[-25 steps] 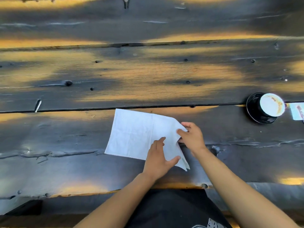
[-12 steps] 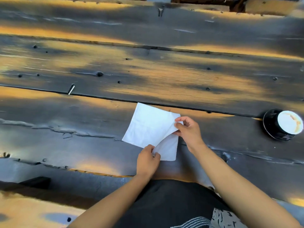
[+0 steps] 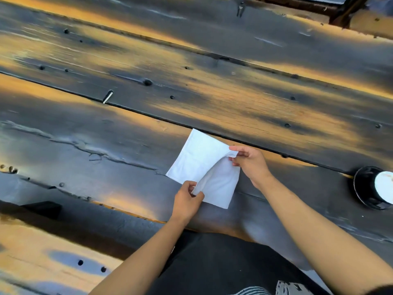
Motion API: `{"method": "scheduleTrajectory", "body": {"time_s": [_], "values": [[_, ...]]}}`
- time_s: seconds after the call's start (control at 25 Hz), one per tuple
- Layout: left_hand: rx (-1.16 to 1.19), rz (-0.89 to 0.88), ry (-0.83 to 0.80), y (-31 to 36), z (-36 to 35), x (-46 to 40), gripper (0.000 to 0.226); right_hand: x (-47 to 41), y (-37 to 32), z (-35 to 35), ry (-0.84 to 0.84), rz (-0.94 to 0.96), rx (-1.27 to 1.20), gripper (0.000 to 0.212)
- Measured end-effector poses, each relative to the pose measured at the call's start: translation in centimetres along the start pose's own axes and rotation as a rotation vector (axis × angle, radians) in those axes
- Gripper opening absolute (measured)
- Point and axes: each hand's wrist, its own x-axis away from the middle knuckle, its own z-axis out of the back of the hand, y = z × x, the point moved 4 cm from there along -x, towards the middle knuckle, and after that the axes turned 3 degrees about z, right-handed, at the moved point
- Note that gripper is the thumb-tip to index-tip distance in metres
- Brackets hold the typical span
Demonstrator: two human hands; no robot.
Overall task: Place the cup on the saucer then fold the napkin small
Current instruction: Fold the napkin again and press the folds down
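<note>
A white napkin (image 3: 197, 160) lies partly folded on the dark wooden table, near its front edge. My right hand (image 3: 251, 162) pinches the napkin's upper right corner and holds the top layer lifted. My left hand (image 3: 187, 201) pinches the lower corner of that same lifted layer. At the far right edge a cup (image 3: 385, 190) with a white inside stands on a black saucer (image 3: 361, 186), partly cut off by the frame.
The table (image 3: 191, 86) is made of wide dark planks with gaps and nail heads. A small white sliver (image 3: 107, 96) sticks up from a plank gap at the left. A wooden bench (image 3: 42, 252) lies at the lower left, below the table's edge.
The napkin has gone from a wide sheet to a narrower folded one. Both hands now pinch corners of its top layer and hold it raised. The view has tilted and shifted.
</note>
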Motion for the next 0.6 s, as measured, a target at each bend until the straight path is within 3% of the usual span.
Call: {"method": "scheduleTrajectory", "body": {"time_s": [0.12, 0.24, 0.4, 0.6], "values": [[0.022, 0.046, 0.004, 0.1, 0.0, -1.0, 0.042, -1.9, -0.3, -0.5, 0.023, -0.016, 0.096, 0.023], [0.067, 0.056, 0.050, 0.5, 0.4, -1.8, 0.050, -4.2, -0.8, -1.0, 0.039, 0.012, 0.291, 0.006], [0.145, 0.073, 0.110, 0.5, 1.3, -2.9, 0.045, -7.3, -2.0, -2.4, -0.015, 0.162, 0.618, 0.010], [0.291, 0.139, 0.232, 0.0, 3.3, -4.1, 0.041, -11.1, -2.3, -5.5, -0.149, 0.143, 0.646, 0.016]]}}
